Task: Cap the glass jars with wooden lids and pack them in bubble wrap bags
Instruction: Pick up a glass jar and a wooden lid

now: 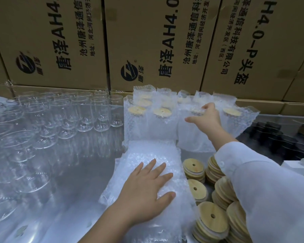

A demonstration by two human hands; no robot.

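Observation:
My left hand (147,188) lies flat with spread fingers on a pile of empty bubble wrap bags (147,155) in front of me. My right hand (203,118) reaches forward and rests on top of a packed jar (191,134) standing upright in its bubble wrap bag; its fingers curve over the bag's top. More packed jars with wooden lids (162,112) stand in rows behind. Several bare glass jars (81,113) stand to the left. Stacks of round wooden lids with a centre hole (212,218) lie at the right, partly under my right sleeve.
Tall cardboard boxes (147,41) with black print form a wall behind the shiny metal table (81,181). Black parts (270,137) and a white charger (295,165) lie at the far right.

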